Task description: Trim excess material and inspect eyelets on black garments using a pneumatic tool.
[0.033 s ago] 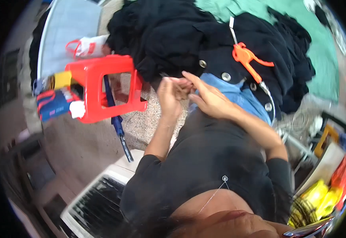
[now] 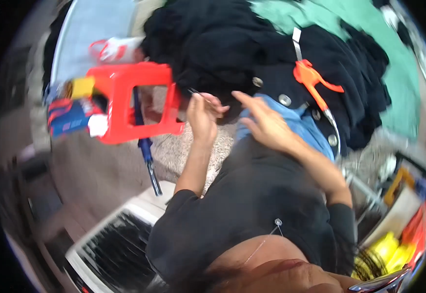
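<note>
My left hand point(image 2: 204, 118) is closed, with a thin dark tool point(image 2: 193, 91) poking out past its fingertips. Most of that tool is hidden in the fingers, so its kind does not show. My right hand point(image 2: 265, 122) is apart from it, fingers stretched out and holding nothing visible. Both hands are in front of a heap of black cloth point(image 2: 208, 44). Blue denim point(image 2: 304, 124) shows beside my right hand. Round metal pieces point(image 2: 284, 100) dot the black cloth. Across the cloth lies an orange air blow gun point(image 2: 312, 84) with a hose.
At left stands a red plastic stool point(image 2: 144, 132) on its side, with a blue box point(image 2: 71, 119) and a folded umbrella point(image 2: 147, 158) by it. A white and black unit point(image 2: 120, 244) is at lower left. Green cloth point(image 2: 403, 88) lies far right. Yellow and red bags point(image 2: 388, 244) sit lower right.
My hands have drawn apart: the left moved left, and the right shifted slightly right with its fingers spreading. The whole view has shifted a little.
</note>
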A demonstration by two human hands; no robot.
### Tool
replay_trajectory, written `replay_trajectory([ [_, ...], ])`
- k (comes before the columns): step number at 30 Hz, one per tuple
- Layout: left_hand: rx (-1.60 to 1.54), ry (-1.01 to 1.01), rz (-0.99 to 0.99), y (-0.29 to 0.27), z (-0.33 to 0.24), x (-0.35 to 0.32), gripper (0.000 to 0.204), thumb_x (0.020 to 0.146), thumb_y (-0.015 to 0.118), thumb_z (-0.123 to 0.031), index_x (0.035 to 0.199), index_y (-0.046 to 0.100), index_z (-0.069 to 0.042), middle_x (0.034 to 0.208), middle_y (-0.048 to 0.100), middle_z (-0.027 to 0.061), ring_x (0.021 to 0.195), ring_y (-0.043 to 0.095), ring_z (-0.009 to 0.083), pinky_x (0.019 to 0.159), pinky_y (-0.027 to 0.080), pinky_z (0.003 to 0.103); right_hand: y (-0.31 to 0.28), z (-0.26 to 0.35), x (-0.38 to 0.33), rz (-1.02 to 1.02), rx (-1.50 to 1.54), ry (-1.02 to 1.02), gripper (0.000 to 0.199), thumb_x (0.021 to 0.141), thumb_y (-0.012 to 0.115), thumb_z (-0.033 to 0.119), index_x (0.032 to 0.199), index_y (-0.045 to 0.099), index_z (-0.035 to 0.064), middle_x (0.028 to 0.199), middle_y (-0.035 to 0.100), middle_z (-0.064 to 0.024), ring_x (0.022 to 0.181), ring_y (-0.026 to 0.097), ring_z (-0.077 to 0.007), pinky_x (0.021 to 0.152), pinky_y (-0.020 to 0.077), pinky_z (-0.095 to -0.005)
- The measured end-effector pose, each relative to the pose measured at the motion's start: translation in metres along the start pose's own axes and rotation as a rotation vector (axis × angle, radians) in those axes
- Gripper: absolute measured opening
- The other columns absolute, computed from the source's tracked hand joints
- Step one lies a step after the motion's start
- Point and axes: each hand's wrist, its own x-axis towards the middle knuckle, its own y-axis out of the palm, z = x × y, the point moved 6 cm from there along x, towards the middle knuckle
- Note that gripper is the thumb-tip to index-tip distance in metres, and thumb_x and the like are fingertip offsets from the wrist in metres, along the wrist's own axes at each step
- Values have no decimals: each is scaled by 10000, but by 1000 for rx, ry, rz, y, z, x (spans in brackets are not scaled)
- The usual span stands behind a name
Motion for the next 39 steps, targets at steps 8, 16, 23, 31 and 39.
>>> replay_trajectory([
  [8, 1382, 1074, -967, -145, -237, 48, 328, 894, 521, -75, 1201, 569, 28, 924, 547, 214, 911, 543, 358, 837, 429, 448, -92, -53, -72, -650, -1155, 288, 901, 686, 663, 63, 1489, 281, 204, 1371, 442, -90, 1217, 454, -292, 927, 403, -436],
  [16, 2044, 973, -843, -221, -250, 156, 189, 703, 658, -132, 836, 652, 2, 856, 619, 222, 861, 593, 396, 789, 461, 488, -123, -62, -72, -605, -744, 141, 720, 696, 580, -82, 1382, 398, 37, 1204, 531, -206, 1120, 496, -397, 987, 381, -437],
  [23, 1996, 1355, -1036, -145, -258, 132, 295, 811, 670, -240, 1014, 658, -28, 945, 580, 211, 846, 576, 348, 731, 463, 498, -172, -63, -144, -944, 174, 438, 366, 970, 544, 295, 1244, 545, 52, 1084, 656, -43, 1007, 607, -114, 678, 526, -256],
  [31, 658, -547, 421, 50, 84, 18, 444, 876, 679, -219, 1224, 537, 16, 1003, 644, 67, 853, 619, 158, 770, 514, 292, -140, -64, -229, -777, -133, 561, 481, 937, 607, 325, 1308, 530, 29, 943, 619, -10, 846, 552, -100, 804, 439, -242],
  [39, 294, -21, 423, 116, 108, 23, 181, 911, 631, -194, 812, 557, -62, 815, 633, 45, 646, 591, 130, 637, 478, 265, -99, -52, -219, -662, -194, 690, 427, 837, 693, 387, 1124, 611, 82, 826, 661, -156, 781, 678, -274, 689, 487, -345],
])
